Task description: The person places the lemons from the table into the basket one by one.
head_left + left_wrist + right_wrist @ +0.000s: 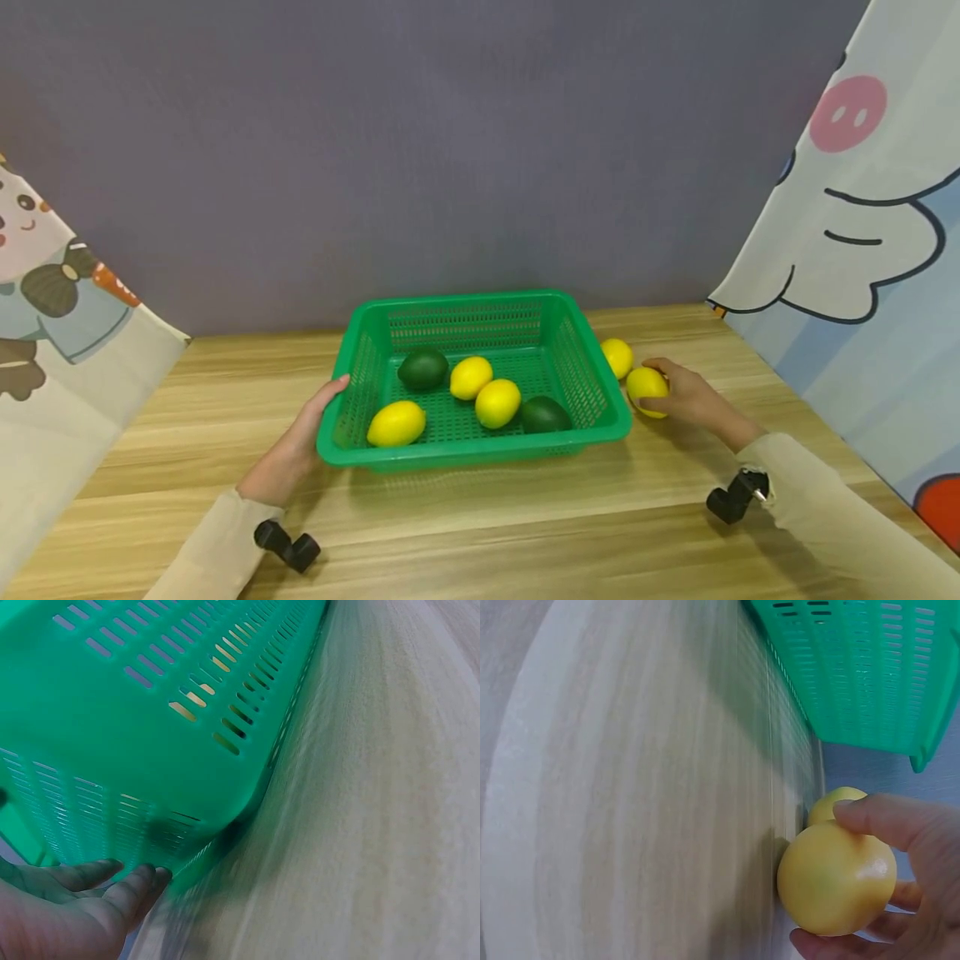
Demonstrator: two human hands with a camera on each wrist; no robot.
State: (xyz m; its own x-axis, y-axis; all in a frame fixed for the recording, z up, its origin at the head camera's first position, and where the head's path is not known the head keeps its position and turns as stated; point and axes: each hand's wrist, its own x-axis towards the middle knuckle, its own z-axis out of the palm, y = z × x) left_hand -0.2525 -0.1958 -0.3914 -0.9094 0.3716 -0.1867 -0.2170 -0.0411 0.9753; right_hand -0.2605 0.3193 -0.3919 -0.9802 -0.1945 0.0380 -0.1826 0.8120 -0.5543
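My left hand holds the left rim of a green plastic basket, its thumb at the rim and its fingers against the outer wall. In the basket lie three yellow lemons and two dark green avocados. Right of the basket, my right hand grips another lemon between thumb and fingers, low at the table. Just behind it, one more lemon sits close to the basket's right wall, partly hidden in the right wrist view.
The basket stands on a wood-grain table. A grey panel rises along the back edge. Cartoon-printed sheets hang at the left and the right. Black mounts are worn on both wrists.
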